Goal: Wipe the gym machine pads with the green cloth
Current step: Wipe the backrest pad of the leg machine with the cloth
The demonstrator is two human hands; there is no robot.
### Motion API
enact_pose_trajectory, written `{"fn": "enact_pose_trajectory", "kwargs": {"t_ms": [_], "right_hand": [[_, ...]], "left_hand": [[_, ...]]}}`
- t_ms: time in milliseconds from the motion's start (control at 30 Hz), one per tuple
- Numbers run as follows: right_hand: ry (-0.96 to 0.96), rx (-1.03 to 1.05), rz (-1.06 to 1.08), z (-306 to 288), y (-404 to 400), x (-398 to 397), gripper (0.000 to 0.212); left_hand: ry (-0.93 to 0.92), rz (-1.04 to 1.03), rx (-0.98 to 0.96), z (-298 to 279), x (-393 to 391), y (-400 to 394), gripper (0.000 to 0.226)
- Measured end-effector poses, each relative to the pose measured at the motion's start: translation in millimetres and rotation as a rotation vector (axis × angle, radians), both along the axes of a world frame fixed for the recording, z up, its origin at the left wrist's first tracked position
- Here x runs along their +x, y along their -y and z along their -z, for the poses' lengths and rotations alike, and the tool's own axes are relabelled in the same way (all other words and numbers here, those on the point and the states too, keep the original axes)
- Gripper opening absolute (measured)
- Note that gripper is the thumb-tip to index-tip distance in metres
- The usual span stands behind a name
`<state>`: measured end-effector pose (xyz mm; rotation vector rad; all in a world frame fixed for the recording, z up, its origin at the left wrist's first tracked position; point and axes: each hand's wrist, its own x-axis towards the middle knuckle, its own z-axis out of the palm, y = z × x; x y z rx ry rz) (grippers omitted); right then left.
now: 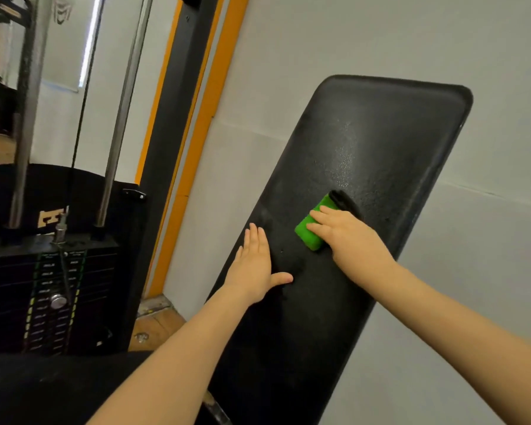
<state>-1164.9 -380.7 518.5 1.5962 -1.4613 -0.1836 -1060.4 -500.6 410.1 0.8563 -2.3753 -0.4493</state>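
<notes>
A long black back pad (365, 142) leans upward to the right, in front of a grey wall. My right hand (347, 234) presses a folded green cloth (311, 228) flat against the middle of the pad. The cloth has a dark strip at its upper end, and my fingers cover part of it. My left hand (255, 265) lies flat on the pad's left edge, fingers together and thumb out, holding nothing. Part of the pad above the cloth shows a faint sheen.
A black weight stack (56, 296) with a selector pin, a cable and two steel guide rods (120, 118) stands at the left. A black and orange upright (178, 124) runs beside the wall. Black padding (52, 391) fills the lower left. Wooden floor (157, 326) shows between.
</notes>
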Motion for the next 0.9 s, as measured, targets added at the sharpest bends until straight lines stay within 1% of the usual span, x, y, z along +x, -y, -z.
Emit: {"fn": "enact_pose_trajectory", "kwargs": {"t_ms": [100,167,200,267,333,400,500,567,633,733,800,900], "right_hand": [[0.07,-0.049,-0.022,27,-60,-26,0.048],[0.076,-0.075,-0.066,31,-80,-29,0.056],[0.057,-0.094,-0.072,27,-81,-27,0.057],[0.085,-0.186,-0.091,9,-70,-22,0.051],[0.184,-0.328,-0.069,-8,-59,-21,0.051],[0.26,-0.432,-0.03,-6,-56,-27,0.053],[0.26,-0.432,-0.026,41,-58,-28,0.054],[0.223,-0.364,-0.066,76,-63,-24,0.054],[0.202,-0.297,-0.075,92,-69,-20,0.054],[0.25,-0.312,-0.114,72,-68,-21,0.049],[0.267,-0.394,-0.144,47,-64,-21,0.048],[0.289,-0.483,-0.102,25,-54,-28,0.051]], "left_hand": [[0.02,0.003,-0.004,-2,-1,0,0.112],[0.04,-0.009,-0.008,-3,-1,-1,0.111],[0.049,-0.011,-0.009,-3,0,-3,0.111],[0.062,-0.014,-0.016,-4,1,-6,0.108],[0.069,-0.011,-0.034,-2,3,-11,0.106],[0.095,0.012,-0.062,2,7,-16,0.113],[0.135,0.068,-0.054,11,11,-20,0.127],[0.119,0.08,-0.046,13,11,-20,0.129],[0.105,0.084,-0.04,13,10,-19,0.129],[0.102,0.083,-0.035,13,9,-20,0.127],[0.103,0.081,-0.033,13,8,-20,0.125],[0.109,0.076,-0.029,13,8,-20,0.124]]}}
